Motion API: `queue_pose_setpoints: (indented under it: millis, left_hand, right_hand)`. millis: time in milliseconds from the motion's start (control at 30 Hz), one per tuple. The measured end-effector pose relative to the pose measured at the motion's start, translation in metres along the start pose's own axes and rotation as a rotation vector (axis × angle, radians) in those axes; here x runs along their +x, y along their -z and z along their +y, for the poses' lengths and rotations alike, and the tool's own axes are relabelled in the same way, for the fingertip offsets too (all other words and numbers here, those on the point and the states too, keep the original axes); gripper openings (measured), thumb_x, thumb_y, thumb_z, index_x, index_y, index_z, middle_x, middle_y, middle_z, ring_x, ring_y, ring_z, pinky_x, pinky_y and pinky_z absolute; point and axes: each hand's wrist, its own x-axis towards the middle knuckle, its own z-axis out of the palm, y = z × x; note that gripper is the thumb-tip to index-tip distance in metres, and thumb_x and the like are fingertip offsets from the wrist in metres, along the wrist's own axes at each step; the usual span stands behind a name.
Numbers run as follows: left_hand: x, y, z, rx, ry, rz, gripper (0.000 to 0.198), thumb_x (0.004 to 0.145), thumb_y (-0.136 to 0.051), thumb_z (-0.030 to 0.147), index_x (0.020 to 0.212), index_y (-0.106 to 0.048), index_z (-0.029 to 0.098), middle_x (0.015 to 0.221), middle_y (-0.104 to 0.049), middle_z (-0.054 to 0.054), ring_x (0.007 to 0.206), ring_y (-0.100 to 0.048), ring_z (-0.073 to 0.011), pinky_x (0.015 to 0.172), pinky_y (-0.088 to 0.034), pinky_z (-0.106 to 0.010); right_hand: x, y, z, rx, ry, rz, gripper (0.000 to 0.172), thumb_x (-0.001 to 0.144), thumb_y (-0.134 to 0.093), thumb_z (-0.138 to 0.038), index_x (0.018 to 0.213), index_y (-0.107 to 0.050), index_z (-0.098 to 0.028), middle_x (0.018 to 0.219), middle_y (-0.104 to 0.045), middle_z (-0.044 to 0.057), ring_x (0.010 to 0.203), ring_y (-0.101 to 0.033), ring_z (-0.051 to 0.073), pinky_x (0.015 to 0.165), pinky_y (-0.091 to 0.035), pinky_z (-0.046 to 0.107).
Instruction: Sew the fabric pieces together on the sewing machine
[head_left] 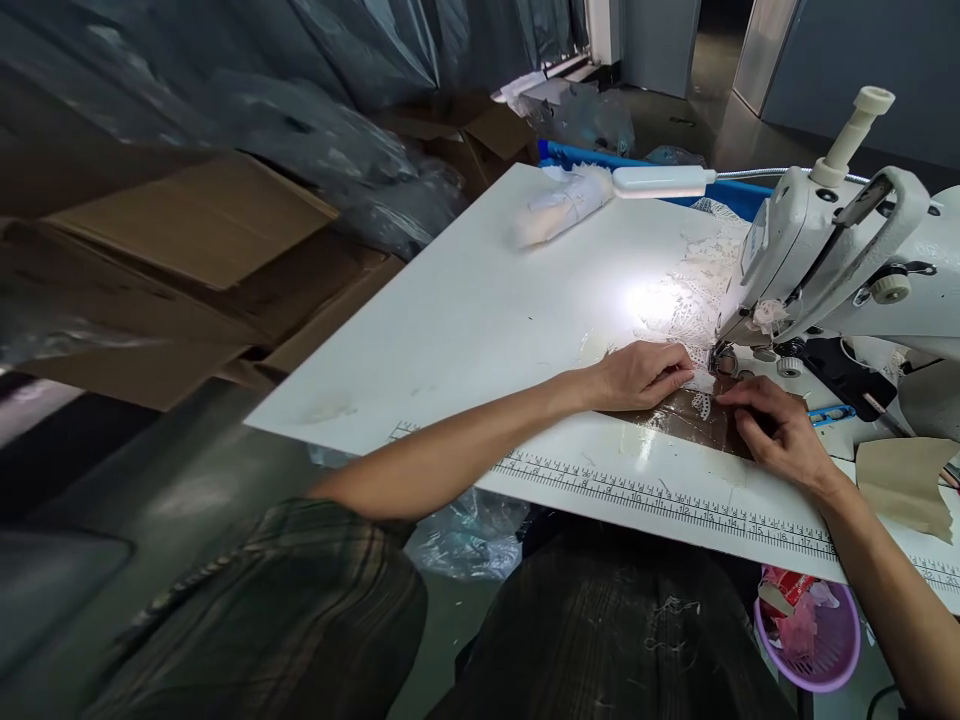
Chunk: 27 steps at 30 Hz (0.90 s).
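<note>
A strip of white lace trim [701,382] lies under the needle area of a white sewing machine [780,240]. My left hand [645,375] is closed at the lace's left side, with thumb and fingertips pinching its edge. Just right of the lace, my right hand [776,430] rests on a brown, shiny work plate [686,422]. Its index finger reaches toward the lace, and the thumb is apart from it; nothing shows between them. More lace [701,265] is spread on the table behind the needle. The needle tip itself is too small to make out.
A lamp [660,181] lights the white table [450,300], where a wrapped roll [566,205] lies. A printed ruler [637,495] runs along the front edge. Blue thread snips [831,414] lie at right. Below are a purple basket [840,660] and, at left, an open cardboard box [202,230].
</note>
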Motion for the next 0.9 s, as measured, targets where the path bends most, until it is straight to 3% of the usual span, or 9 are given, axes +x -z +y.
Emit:
queue_pose_setpoints:
  millis: [167, 333, 500, 700, 900]
  left_hand:
    - [-0.002, 0.0, 0.005, 0.12, -0.097, -0.081, 0.028, 0.103, -0.037, 0.029, 0.09, -0.058, 0.017, 0.083, -0.069, -0.006, 0.074, -0.061, -0.0136, 0.068, -0.048, -0.029]
    - [-0.005, 0.002, 0.008, 0.246, -0.203, -0.184, 0.02, 0.1, -0.048, 0.025, 0.099, -0.067, 0.02, 0.101, -0.073, -0.005, 0.085, -0.064, -0.0144, 0.077, -0.044, -0.033]
    - [-0.004, 0.002, 0.009, 0.268, -0.253, -0.172, 0.024, 0.1, -0.047, 0.022, 0.092, -0.07, 0.021, 0.101, -0.075, -0.003, 0.08, -0.064, -0.0133, 0.077, -0.044, -0.033]
    - [-0.004, -0.002, 0.009, 0.321, -0.304, -0.216, 0.024, 0.098, -0.046, 0.017, 0.092, -0.069, 0.019, 0.109, -0.075, -0.005, 0.093, -0.067, -0.0145, 0.08, -0.047, -0.033]
    - [-0.006, -0.004, 0.009, 0.385, -0.33, -0.16, 0.027, 0.101, -0.043, 0.015, 0.093, -0.069, 0.016, 0.11, -0.074, -0.007, 0.09, -0.068, -0.0147, 0.077, -0.049, -0.031]
  right_hand:
    - [-0.004, -0.007, -0.008, -0.213, 0.107, -0.106, 0.036, 0.086, -0.05, -0.019, 0.112, -0.074, -0.028, 0.104, -0.062, 0.008, 0.099, -0.059, 0.023, 0.087, -0.051, 0.045]
    - [-0.004, -0.009, -0.009, -0.229, 0.111, -0.104, 0.037, 0.086, -0.049, -0.019, 0.113, -0.074, -0.027, 0.105, -0.062, 0.009, 0.098, -0.057, 0.024, 0.087, -0.05, 0.045]
    - [-0.005, -0.009, -0.007, -0.234, 0.131, -0.076, 0.035, 0.087, -0.047, -0.019, 0.11, -0.074, -0.024, 0.102, -0.062, 0.01, 0.096, -0.057, 0.024, 0.084, -0.05, 0.044]
    - [-0.005, -0.011, -0.009, -0.248, 0.112, -0.089, 0.035, 0.086, -0.048, -0.02, 0.108, -0.074, -0.025, 0.102, -0.063, 0.01, 0.096, -0.057, 0.024, 0.085, -0.05, 0.044]
    - [0.0, 0.001, -0.005, -0.153, 0.082, -0.1, 0.036, 0.09, -0.047, -0.023, 0.115, -0.072, -0.027, 0.107, -0.063, 0.009, 0.1, -0.061, 0.022, 0.088, -0.053, 0.042]
